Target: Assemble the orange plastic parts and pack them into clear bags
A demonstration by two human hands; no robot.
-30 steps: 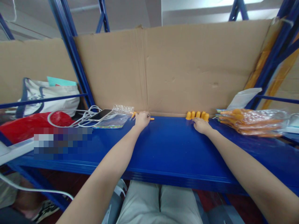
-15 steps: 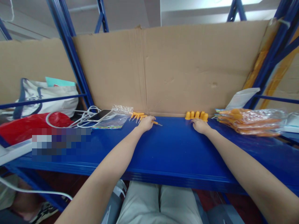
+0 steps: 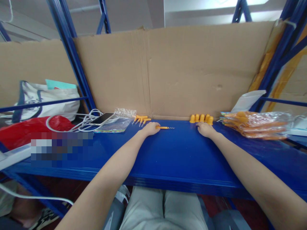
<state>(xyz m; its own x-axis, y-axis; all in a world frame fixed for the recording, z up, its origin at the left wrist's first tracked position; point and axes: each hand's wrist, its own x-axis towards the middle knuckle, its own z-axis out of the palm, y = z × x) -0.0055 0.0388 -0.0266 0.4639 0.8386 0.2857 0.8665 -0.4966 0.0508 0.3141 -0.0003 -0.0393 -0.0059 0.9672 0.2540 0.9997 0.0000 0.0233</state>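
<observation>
My left hand (image 3: 151, 129) is closed on a corkscrew (image 3: 164, 127) with an orange shaft. Its thin metal spiral points right, just above the blue tabletop, and the handle end is hidden in my fingers. Behind and left of this hand lie several orange T-handled corkscrews (image 3: 142, 118), spirals toward me. My right hand (image 3: 205, 129) rests low at the front of a row of small orange caps (image 3: 202, 118), which stand upright near the cardboard. Its fingers are curled in. Whether they grip one of the caps is hidden.
A cardboard sheet (image 3: 182, 70) closes off the back. To the left are a phone (image 3: 102, 118), white cables (image 3: 83, 123), a plastic bag (image 3: 115, 125) and a red bag (image 3: 35, 127). Plastic-wrapped orange pieces (image 3: 256, 126) are stacked on the right. The blue table's front edge (image 3: 182, 185) crosses above my legs.
The corkscrew in my left hand has swung more level and sticks out farther to the right. My left hand has shifted very slightly. My right hand stays by the caps.
</observation>
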